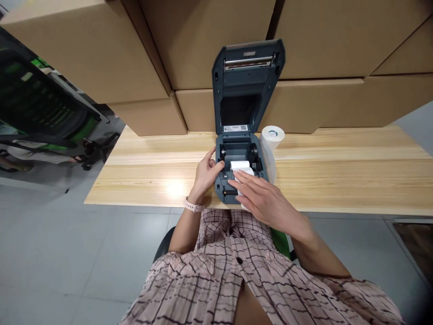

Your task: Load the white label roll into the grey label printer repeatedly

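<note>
A dark grey label printer [219,192] stands on the wooden table with its lid [218,90] raised. Inside lies a small white paper roll [240,165], its strip leading toward the printer's front edge. My left hand [205,174] grips the printer's left side, thumb over the rim and index finger along the outer wall. Across the paper strip rests my right hand [260,196], fingers stretched out flat and pointing left. Its palm hides the front right part of the printer. A larger white label roll [272,134] stands just right of the printer, with a loose strip hanging from it.
Cardboard boxes [216,40] are stacked along the back of the table [338,180], close behind the raised lid. The table's front edge is right at my lap. A dark chair with green parts [43,104] and part of another person are on the left.
</note>
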A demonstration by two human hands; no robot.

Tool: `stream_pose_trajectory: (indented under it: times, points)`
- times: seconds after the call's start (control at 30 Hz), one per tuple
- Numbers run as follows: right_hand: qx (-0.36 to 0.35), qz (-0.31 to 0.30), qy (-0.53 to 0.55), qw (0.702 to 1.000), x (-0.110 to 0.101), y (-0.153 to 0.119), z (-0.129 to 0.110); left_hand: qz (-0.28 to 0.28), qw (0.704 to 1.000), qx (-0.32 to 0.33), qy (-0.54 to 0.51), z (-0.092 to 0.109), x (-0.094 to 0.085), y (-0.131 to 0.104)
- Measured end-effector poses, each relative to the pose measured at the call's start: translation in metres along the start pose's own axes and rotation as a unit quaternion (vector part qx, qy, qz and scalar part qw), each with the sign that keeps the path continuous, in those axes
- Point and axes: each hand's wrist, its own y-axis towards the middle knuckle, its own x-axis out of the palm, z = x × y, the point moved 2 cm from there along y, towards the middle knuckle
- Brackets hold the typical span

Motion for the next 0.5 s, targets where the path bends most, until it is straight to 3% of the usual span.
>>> stream_pose_trajectory:
  times: [0.17,0.3,0.5]
  points:
    - [-0.02,-0.02,0.057,0.998,-0.004,-0.015,-0.007,0.029,0.999,0.009,0.035,-0.001,-0.001,0.0]
    - [-0.009,0.029,0.069,0.997,-0.001,-0.02,-0.005,0.045,0.998,0.035,0.028,-0.006,-0.002,0.001]
    - [-0.028,0.098,0.038,0.994,0.009,-0.012,-0.014,-0.012,0.998,0.047,-0.03,-0.012,0.001,0.003]
